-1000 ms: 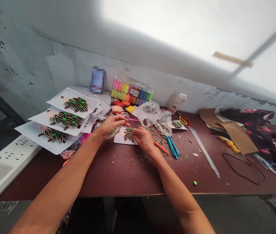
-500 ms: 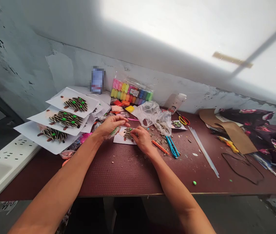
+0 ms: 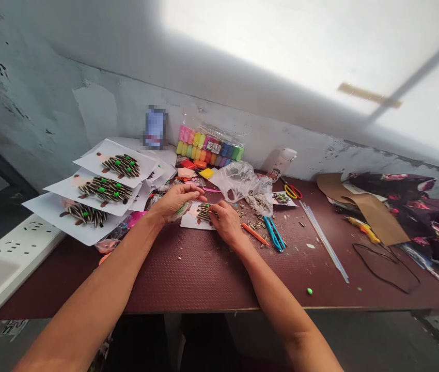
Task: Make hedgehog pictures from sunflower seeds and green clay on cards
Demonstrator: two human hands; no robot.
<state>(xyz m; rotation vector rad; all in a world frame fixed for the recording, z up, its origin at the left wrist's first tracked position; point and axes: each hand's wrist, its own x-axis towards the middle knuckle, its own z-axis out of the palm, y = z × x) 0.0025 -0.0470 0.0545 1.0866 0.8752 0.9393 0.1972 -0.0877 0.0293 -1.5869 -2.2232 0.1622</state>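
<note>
A white card (image 3: 194, 222) with a hedgehog shape of striped seeds lies on the dark red table between my hands. Over its right part, my right hand (image 3: 225, 221) has its fingers pinched at the seeds; what they hold, if anything, is too small to tell. My left hand (image 3: 176, 201) is at the card's left side, its fingers curled together around a small packet with green in it (image 3: 182, 210). Loose seeds (image 3: 256, 223) lie right of my right hand, beside an orange tool (image 3: 255, 234) and a blue cutter (image 3: 274, 233).
Finished-looking cards (image 3: 113, 191) are stacked at the left, by a white power strip (image 3: 21, 248). Behind are coloured clay packs (image 3: 209, 147), a plastic bag (image 3: 238, 178) and a white bottle (image 3: 283, 163). Rightward lie scissors (image 3: 293, 191), clear sticks (image 3: 324, 240) and a yellow glue gun (image 3: 363, 229).
My right hand has shifted very slightly at the card, its fingers still pinched. My left hand looks the same.
</note>
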